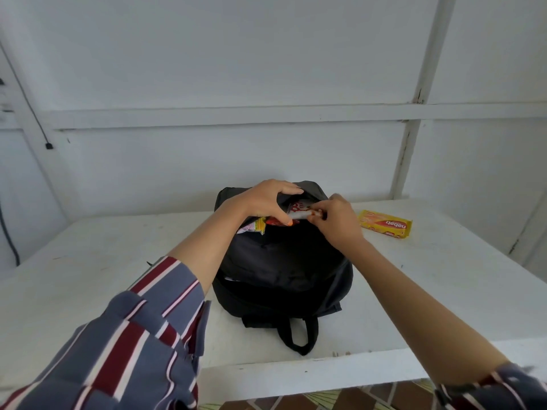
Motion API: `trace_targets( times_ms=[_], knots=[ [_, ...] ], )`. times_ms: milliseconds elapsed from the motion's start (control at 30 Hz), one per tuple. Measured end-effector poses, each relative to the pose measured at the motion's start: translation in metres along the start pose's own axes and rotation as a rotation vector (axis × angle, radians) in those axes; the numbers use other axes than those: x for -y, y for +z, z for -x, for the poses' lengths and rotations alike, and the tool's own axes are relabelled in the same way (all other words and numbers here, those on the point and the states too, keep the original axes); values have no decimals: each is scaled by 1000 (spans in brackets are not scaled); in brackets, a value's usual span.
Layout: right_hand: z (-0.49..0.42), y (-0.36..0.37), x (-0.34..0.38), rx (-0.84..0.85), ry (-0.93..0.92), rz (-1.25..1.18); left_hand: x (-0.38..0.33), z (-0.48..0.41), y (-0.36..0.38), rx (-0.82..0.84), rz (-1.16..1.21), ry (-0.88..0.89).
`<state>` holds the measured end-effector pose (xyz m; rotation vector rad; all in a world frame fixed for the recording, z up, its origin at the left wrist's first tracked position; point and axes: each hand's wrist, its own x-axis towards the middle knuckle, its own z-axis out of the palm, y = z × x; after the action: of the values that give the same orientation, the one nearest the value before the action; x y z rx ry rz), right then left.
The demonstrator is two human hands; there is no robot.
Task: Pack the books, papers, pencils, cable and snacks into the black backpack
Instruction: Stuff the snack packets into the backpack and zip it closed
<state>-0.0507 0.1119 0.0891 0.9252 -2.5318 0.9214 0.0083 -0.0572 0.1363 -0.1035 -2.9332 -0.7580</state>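
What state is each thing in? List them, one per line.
Black backpack: lying on the white table, top pocket open.
Red-and-white snack packet: partly in the opening.
Left hand: holding the opening apart.
Right hand: pinching the packet.
Yellow biscuit pack: unpacked, on the table.

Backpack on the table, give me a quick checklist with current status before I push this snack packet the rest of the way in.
1. Backpack opening held apart: ok, the left hand holds the far edge of the opening up.
2. Grip on the snack packet: ok, the right hand pinches its end at the opening.
3. Room inside the opening: cannot tell, other colourful packets already sit at its left side.
4. All snacks packed: not ok, a yellow biscuit pack lies on the table, right of the bag.
5. Books, papers, pencils, cable inside: cannot tell.
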Motion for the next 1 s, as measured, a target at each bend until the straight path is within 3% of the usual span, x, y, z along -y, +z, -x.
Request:
trace_targets(
  times_ms=[133, 267, 333, 400, 467, 633, 1000],
  knots=[
    [-8, 6, 0, -157, -40, 289, 1, -1, 1, 1, 11, -3],
    [-14, 9, -3, -35, -118, 478, 2, -2, 1, -1, 14, -1],
    [-9, 8, -5, -60, -184, 360, 3, -2, 0, 2, 23, -5],
    [0, 4, -2, -77, -256, 62, 3, -2, -1, 2, 28, -1],
    [8, 2, 3, 42, -313, -123, 4, -3, -2, -2, 35, 3],
    [6, 16, 3, 254, -316, -25, 4, -5, -5, 15, 56, -9],
    [-19, 2, -4, 516, -92, -361, 5, -4, -7, 44, 35, -2]
  ],
)
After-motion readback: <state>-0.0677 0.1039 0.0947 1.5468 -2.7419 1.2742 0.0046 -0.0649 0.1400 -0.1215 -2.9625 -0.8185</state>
